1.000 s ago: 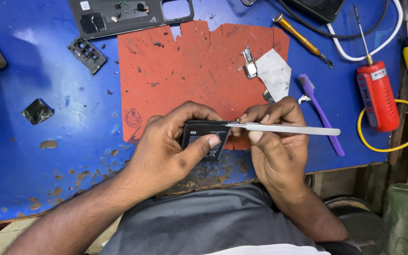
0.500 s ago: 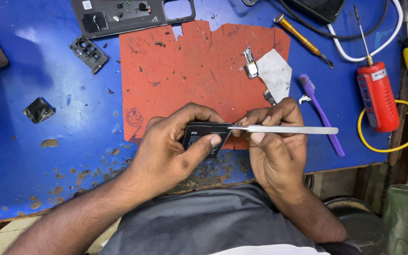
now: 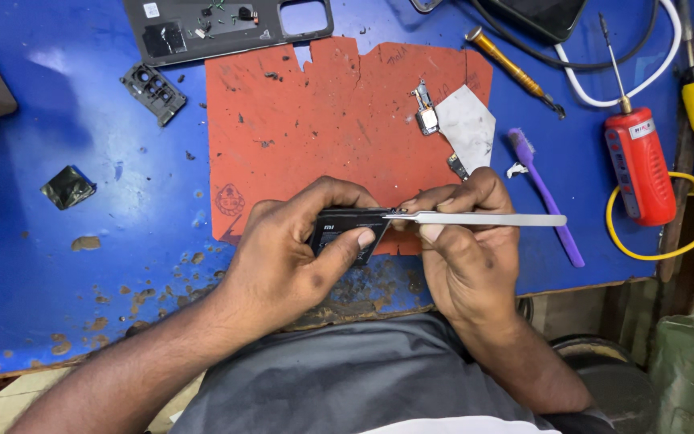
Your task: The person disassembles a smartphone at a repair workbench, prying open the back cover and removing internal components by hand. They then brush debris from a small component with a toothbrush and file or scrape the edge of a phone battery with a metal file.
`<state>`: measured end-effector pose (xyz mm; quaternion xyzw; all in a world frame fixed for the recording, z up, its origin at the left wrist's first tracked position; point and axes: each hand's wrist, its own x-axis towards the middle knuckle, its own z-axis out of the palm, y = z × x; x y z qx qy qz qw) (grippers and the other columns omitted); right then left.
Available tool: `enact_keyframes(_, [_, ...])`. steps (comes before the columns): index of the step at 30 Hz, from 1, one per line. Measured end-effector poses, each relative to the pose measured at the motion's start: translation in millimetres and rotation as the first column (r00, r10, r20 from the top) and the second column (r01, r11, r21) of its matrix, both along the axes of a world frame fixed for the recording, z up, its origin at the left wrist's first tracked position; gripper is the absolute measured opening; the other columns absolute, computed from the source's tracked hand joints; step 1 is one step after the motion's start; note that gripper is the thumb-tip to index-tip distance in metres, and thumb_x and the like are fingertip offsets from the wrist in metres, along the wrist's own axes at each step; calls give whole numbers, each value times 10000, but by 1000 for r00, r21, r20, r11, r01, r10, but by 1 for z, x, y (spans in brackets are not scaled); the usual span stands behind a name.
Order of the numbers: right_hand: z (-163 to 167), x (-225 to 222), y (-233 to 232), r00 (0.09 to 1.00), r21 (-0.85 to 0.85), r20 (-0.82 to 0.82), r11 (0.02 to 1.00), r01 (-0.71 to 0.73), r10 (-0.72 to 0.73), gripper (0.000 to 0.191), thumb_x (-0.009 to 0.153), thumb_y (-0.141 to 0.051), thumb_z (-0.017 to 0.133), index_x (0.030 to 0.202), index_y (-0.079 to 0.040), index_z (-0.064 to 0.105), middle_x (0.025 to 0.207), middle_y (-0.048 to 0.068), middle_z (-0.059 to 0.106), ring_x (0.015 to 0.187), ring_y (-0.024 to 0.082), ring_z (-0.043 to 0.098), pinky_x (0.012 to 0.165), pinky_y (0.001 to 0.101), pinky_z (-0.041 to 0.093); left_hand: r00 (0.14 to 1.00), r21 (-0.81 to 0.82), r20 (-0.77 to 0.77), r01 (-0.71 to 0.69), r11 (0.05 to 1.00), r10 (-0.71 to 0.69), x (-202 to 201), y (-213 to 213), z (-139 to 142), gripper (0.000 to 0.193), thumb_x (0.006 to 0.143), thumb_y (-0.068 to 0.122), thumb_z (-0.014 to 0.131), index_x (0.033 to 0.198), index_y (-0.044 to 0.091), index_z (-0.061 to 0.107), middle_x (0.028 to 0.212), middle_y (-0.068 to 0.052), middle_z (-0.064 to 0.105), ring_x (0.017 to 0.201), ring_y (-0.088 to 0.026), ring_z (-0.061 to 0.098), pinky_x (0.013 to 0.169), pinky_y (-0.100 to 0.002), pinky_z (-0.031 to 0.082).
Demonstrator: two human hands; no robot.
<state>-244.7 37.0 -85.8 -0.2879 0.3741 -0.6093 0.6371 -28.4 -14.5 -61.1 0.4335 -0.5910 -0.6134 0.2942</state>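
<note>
The left hand (image 3: pixel 287 253) curls inward, thumb pressed flat across its fingers. The right hand (image 3: pixel 463 249) meets it fingertip to fingertip, apparently pinching; both forearms angle inward.

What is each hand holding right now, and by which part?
Left hand grips a small black flat part by its edges. Right hand pinches metal tweezers near their tips.

A torn red mat (image 3: pixel 339 120) lay on the blue worktable (image 3: pixel 66 265). A dark phone frame (image 3: pixel 226 28) sat at the mat's top edge, a small camera bracket (image 3: pixel 153 92) left of it. A purple brush (image 3: pixel 544 197), a red soldering tool (image 3: pixel 640 165), and an orange-handled screwdriver (image 3: pixel 512 72) lay to the right. A crumpled foil scrap (image 3: pixel 67 186) rested far left.
</note>
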Motion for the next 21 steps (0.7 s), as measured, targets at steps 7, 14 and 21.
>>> enact_keyframes(7, [-2,-1,3,1000,17,-26,1000,7,-7,228,987,96,685,1101,-42,544,1073,213,724,1031,262,725,989,392,575,1000,10,9,1,1000,-1,0,1,-1,239,912,110,731,1126,22,670,855,-53,786,692,-87,745,575,-247,552])
enact_keyframes(14, [-1,-3,1,1000,38,4,999,-13,13,212,986,81,689,1089,-36,546,1055,212,732,1021,270,730,1016,417,580,999,2,36,-9,1000,9,-1,2,-1,229,908,106,732,1118,32,673,872,-52,792,723,-91,777,562,-250,566])
enact_keyframes(21, [3,-4,-2,998,98,61,995,-15,9,186,987,75,671,1084,-23,547,1088,210,735,1066,302,732,1024,444,578,1000,-27,13,-13,1000,13,-1,3,1,218,927,87,720,1132,35,666,861,-57,789,780,-110,791,623,-255,593])
